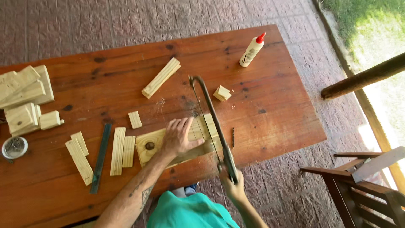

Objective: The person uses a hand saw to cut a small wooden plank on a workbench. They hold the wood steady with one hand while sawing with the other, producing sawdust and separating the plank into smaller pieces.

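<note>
Pine board at the table's near edge — left hand flat, pinning it; right hand fisted round the hacksaw, mid-cut — steady strokes needed.

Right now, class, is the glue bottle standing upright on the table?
No, the glue bottle lies on its side near the table's far edge, red cap pointing away from the person.

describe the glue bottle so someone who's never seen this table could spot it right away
Start at the long reddish wooden table and look to its far right corner, well beyond the hacksaw. The glue bottle lies there alone on bare wood. It is the only white plastic thing with a red tip; everything else nearby is pale cut wood.
</note>
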